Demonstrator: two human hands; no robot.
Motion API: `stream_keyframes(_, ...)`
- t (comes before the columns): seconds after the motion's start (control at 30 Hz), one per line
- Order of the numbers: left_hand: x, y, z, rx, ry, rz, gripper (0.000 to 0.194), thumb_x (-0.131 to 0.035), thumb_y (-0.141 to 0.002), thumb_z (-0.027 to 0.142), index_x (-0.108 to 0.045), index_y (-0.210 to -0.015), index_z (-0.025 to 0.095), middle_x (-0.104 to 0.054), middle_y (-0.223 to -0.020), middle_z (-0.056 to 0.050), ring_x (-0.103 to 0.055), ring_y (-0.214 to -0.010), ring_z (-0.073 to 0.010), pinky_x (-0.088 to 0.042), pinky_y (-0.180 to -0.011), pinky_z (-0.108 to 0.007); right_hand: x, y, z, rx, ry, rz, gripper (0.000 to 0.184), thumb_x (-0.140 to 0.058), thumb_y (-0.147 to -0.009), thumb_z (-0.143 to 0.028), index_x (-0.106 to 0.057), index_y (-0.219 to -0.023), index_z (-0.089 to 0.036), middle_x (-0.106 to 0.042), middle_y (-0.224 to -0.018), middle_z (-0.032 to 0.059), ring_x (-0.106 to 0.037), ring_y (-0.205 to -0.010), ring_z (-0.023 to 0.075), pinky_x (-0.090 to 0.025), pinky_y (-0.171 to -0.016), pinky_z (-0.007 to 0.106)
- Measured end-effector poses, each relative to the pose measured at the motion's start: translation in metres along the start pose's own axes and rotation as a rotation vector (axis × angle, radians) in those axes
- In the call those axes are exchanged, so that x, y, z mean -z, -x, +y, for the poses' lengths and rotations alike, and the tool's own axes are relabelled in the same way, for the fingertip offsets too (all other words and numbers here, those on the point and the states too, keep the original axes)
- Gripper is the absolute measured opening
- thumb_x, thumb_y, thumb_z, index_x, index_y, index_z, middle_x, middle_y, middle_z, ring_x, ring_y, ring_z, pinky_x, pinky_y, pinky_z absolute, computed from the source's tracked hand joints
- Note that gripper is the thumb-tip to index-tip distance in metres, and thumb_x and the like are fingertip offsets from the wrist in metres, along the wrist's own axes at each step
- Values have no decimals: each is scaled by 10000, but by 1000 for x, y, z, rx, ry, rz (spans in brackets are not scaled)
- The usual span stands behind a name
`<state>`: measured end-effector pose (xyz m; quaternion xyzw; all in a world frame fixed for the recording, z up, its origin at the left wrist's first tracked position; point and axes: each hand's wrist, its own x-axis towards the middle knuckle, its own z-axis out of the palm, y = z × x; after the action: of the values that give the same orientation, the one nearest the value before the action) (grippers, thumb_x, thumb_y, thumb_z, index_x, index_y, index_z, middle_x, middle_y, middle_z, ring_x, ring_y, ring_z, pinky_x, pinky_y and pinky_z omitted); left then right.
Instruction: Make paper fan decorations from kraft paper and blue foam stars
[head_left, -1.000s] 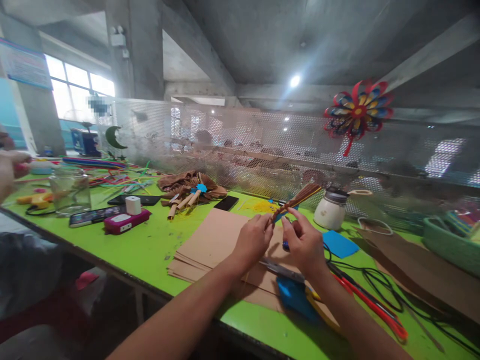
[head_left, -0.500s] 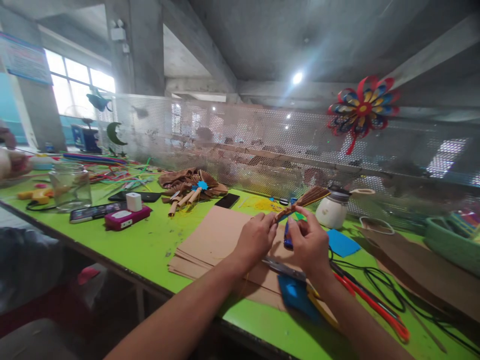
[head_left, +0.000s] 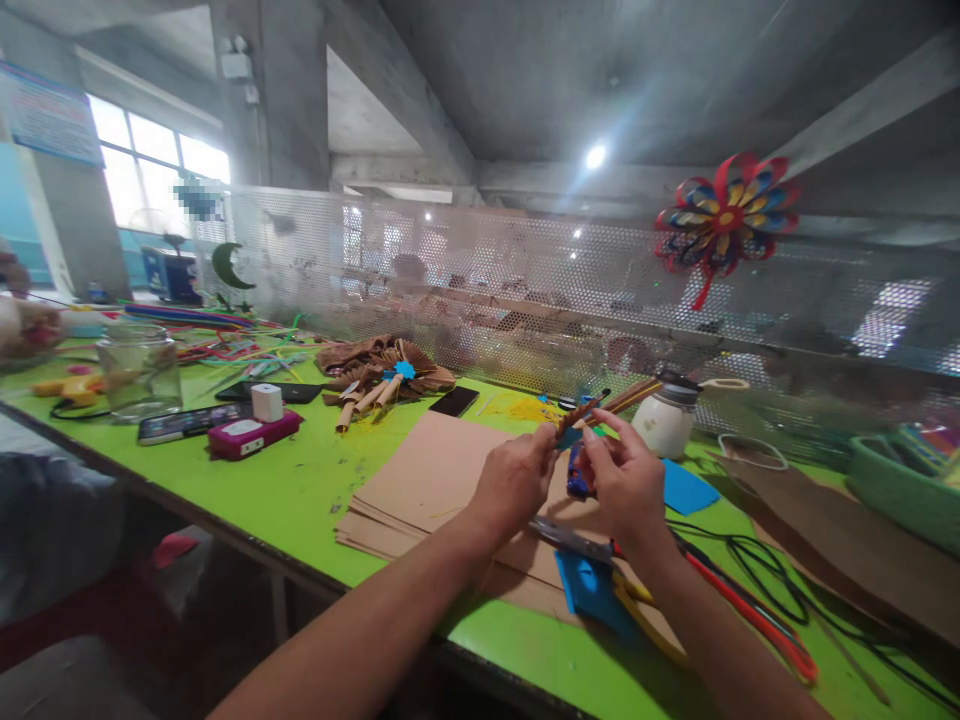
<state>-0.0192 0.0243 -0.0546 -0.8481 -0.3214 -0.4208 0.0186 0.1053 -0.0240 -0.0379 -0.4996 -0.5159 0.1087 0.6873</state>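
Note:
My left hand (head_left: pixel 517 470) is closed around the near end of a pleated strip of brown paper (head_left: pixel 634 395), held above the table. My right hand (head_left: pixel 622 480) has its thumb and index finger at the strip's middle; they look pinched on it, though the contact is partly hidden. The pleats point away to the right, toward a white jar with a dark lid (head_left: pixel 664 420). Below the hands lie a stack of brown paper sheets (head_left: pixel 435 470), scissors with yellow handles (head_left: pixel 574 540), blue paper (head_left: pixel 585 585) and a dark blue object (head_left: pixel 577 475).
Brown pleated paper fans (head_left: pixel 405 375) lie at the back of the green table (head_left: pixel 300 500). Phones, a magenta power bank (head_left: pixel 255 435) and a glass jar (head_left: pixel 139 375) stand left. Black cable (head_left: pixel 750 560) and a green basket (head_left: pixel 907 485) are right. Another person's hand (head_left: pixel 34 325) shows far left.
The pleated strip has turned, showing a narrower edge and a split between its folds. My right fingers have shifted slightly along it; my left hand has barely moved.

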Motion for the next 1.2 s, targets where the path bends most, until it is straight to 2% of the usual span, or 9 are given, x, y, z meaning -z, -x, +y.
stream_keyframes(0.23,0,1,0,-38,-6,32,211,-406,-899,237,-506,-1082,207,-651,-846,-42,-593,-695,-156,-432,-626,-255,-1,0,-2,-84,-133,-34,569,-589,-766,-399,-473,-1252,-124,-557,-533,-42,-431,-393,79,-368,-373,192)
stream_keyframes(0.4,3,1,0,-55,-7,3,176,-408,-896,235,-558,-988,218,-624,-766,-20,-561,-650,-132,-399,-590,-227,-2,1,1,4,-57,-73,519,-544,-802,-383,-484,-1257,-139,-557,-548,-35,-457,-436,91,-419,-425,213)
stream_keyframes(0.53,5,0,-1,-62,8,-26,160,-419,-889,235,-576,-892,208,-613,-734,-10,-549,-634,-127,-393,-584,-223,-3,4,7,90,52,-131,412,-506,-828,-375,-567,-1173,-157,-551,-559,-27,-474,-458,99,-434,-455,227)
stream_keyframes(0.7,3,1,-2,-66,21,-10,163,-437,-874,223,-580,-803,187,-632,-738,-21,-565,-651,-134,-412,-609,-232,-5,7,7,153,128,-157,374,-553,-803,-369,-622,-1101,-155,-547,-558,-26,-494,-468,107,-433,-472,232)
stream_keyframes(0.8,2,0,-2,-59,55,-5,148,-452,-866,222,-585,-817,181,-645,-748,-27,-581,-671,-136,-425,-623,-231,-6,7,6,181,159,-126,355,-561,-794,-370,-644,-1067,-159,-562,-569,-19,-495,-475,112,-433,-475,233)
stream_keyframes(1.03,0,0,-3,-62,79,12,190,-455,-880,259,-611,-978,214,-671,-803,-29,-604,-700,-138,-438,-647,-235,-4,4,12,147,187,-16,300,-556,-788,-388,-682,-921,-150,-571,-547,-9,-506,-483,123,-428,-483,235)
stream_keyframes(1.2,1,0,-3,-51,70,15,199,-493,-856,236,-607,-1017,219,-683,-854,-33,-616,-728,-146,-446,-659,-241,-2,0,5,106,186,42,395,-592,-751,-406,-645,-1028,-129,-523,-489,-40,-463,-442,109,-399,-455,226)
